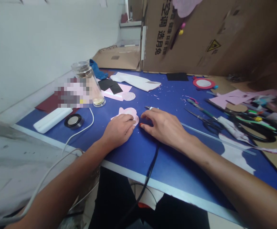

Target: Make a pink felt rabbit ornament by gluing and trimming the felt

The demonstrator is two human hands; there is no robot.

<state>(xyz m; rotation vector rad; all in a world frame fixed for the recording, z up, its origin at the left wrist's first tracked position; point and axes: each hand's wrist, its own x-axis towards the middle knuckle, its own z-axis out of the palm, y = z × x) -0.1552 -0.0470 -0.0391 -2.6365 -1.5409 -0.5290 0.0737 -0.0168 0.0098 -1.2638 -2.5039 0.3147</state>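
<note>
My left hand rests with curled fingers on a pale pink felt cut-out and presses it onto the blue table top. My right hand lies just to its right, closed over a small corded tool. Only the tool's light tip and a red bit by the fingertips show. Its black cord runs from under the palm over the table's front edge. The two hands almost touch at the cut-out's right edge.
A glass jar, a white power bank, a round black disc and a white cable are at the left. Scissors, a clear ruler and felt scraps lie right. Cardboard boxes stand behind.
</note>
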